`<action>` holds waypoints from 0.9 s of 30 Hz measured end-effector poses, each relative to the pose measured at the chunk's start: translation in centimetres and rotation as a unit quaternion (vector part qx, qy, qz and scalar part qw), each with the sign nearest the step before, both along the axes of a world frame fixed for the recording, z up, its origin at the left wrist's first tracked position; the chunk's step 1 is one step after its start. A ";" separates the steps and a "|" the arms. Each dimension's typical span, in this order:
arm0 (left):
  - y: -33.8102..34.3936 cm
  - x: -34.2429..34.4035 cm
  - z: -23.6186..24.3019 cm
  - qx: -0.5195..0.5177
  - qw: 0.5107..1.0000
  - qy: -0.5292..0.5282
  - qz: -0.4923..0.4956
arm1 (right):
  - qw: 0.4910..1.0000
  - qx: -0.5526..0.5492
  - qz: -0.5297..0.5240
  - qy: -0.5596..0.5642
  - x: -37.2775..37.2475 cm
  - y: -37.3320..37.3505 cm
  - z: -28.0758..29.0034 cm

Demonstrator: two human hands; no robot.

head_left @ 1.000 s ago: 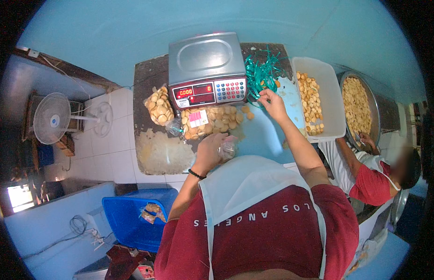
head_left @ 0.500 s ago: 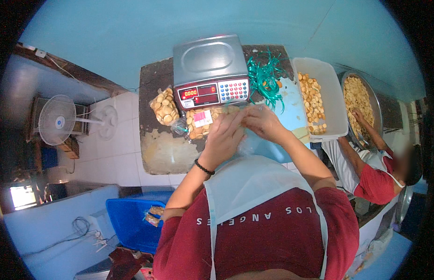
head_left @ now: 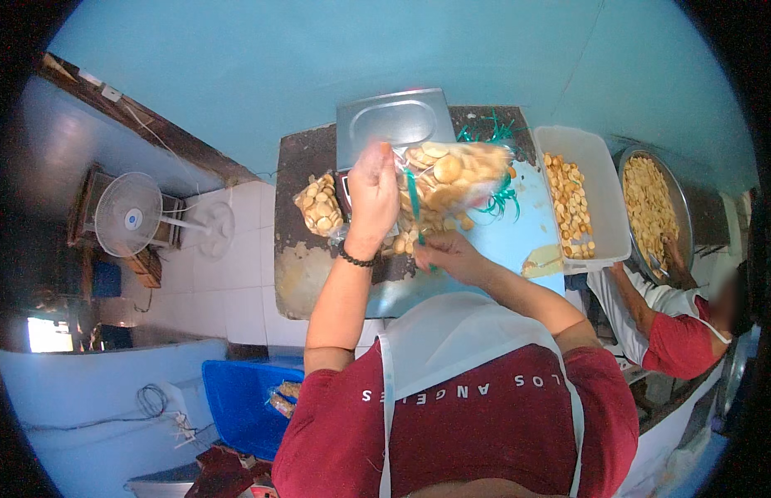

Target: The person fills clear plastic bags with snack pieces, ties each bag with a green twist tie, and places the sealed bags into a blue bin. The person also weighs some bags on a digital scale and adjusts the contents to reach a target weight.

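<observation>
A clear plastic bag of round, flat crackers (head_left: 452, 176) hangs raised over the table, blurred by motion. My left hand (head_left: 374, 189) is closed around its gathered neck. A green ribbon (head_left: 414, 197) runs down from that neck, and my right hand (head_left: 453, 256), lower and nearer me, pinches its lower end. Behind the hands stands a digital scale (head_left: 395, 124) with a metal plate; its front panel is mostly hidden. To the left of my left wrist sits another cracker bag (head_left: 321, 206). More crackers (head_left: 402, 242) show beneath the raised bag.
Loose green ribbons (head_left: 503, 199) lie right of the scale. Farther right are a translucent bin (head_left: 603, 199) holding crackers and a round metal basin (head_left: 686, 207), where a co-worker (head_left: 680, 332) reaches in. A blue tub (head_left: 228, 407) with small packs stands lower left; a white fan (head_left: 130, 217) is left.
The cracker bag has come up off the table and swung right, its neck in my left hand. My right hand has moved down toward me, drawing the green ribbon.
</observation>
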State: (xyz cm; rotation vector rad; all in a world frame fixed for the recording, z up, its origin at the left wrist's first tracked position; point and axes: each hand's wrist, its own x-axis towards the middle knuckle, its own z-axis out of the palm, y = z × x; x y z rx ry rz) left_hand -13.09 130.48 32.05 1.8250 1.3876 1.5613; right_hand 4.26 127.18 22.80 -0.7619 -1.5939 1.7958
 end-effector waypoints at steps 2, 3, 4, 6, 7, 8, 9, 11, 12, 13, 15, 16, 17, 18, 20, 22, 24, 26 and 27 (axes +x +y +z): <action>-0.7 0.2 1.1 -0.105 0.980 -0.155 -0.067 | 0.911 0.359 -0.183 -0.089 -0.3 1.7 0.9; -0.5 -0.5 1.7 -0.069 0.980 -0.111 -0.147 | 0.865 0.441 -0.211 -0.113 0.6 3.6 2.0; -0.3 -1.2 2.3 -0.101 0.983 -0.035 -0.146 | 0.856 0.455 -0.213 -0.119 1.7 5.6 3.2; 0.4 -2.4 2.9 -0.136 0.975 0.100 -0.148 | 0.954 0.262 -0.135 -0.048 3.1 7.7 5.6; 0.7 -2.5 2.9 -0.046 0.973 0.178 -0.137 | 0.953 0.277 -0.122 -0.030 3.4 7.5 6.4; 0.9 -2.6 2.9 0.005 0.974 0.216 -0.065 | 0.952 0.279 -0.121 -0.032 3.2 6.9 7.0; 1.1 -2.6 3.0 0.058 0.965 0.256 0.003 | 0.972 0.215 -0.093 -0.034 3.0 5.8 7.4; 1.2 -2.0 3.0 0.241 0.933 0.242 0.118 | 0.991 0.134 -0.028 -0.002 1.4 3.1 7.3; 1.0 -1.6 3.0 0.219 0.968 0.098 0.081 | 0.993 0.116 0.005 0.032 0.2 2.2 7.0; 0.6 -1.1 2.9 0.169 0.983 -0.060 0.043 | 0.992 0.096 0.038 0.066 -0.5 1.7 6.9; 0.3 -0.6 3.0 0.140 0.956 -0.253 -0.044 | 0.855 0.482 -0.150 -0.119 -1.0 2.3 7.1; 0.1 -0.6 3.1 0.074 0.950 -0.287 -0.094 | 0.706 0.637 -0.232 -0.204 -0.7 2.9 7.4; 0.0 -1.1 3.2 -0.004 0.937 -0.316 -0.150 | 0.897 0.418 -0.111 -0.088 -0.8 4.6 8.1; -0.1 -1.5 3.4 -0.082 0.914 -0.344 -0.201 | 0.993 0.073 -0.074 0.058 -0.9 5.9 8.9; 0.0 -2.5 3.8 -0.062 0.990 -0.074 -0.099 | 0.913 0.372 -0.108 -0.128 1.0 7.1 10.7; 0.0 -2.7 3.8 0.097 0.973 0.197 0.067 | 0.940 0.323 -0.085 -0.069 1.4 5.6 11.4; 0.0 -2.2 3.6 0.217 0.965 0.107 0.105 | 0.960 0.273 -0.055 -0.018 0.5 3.3 11.1; -0.5 -1.4 3.3 0.172 0.972 -0.135 0.086 | 0.972 0.230 0.013 0.036 -0.7 2.0 10.1; -0.3 -1.2 3.2 0.160 0.942 -0.294 -0.022 | 0.967 0.247 -0.022 0.050 -0.9 2.2 9.7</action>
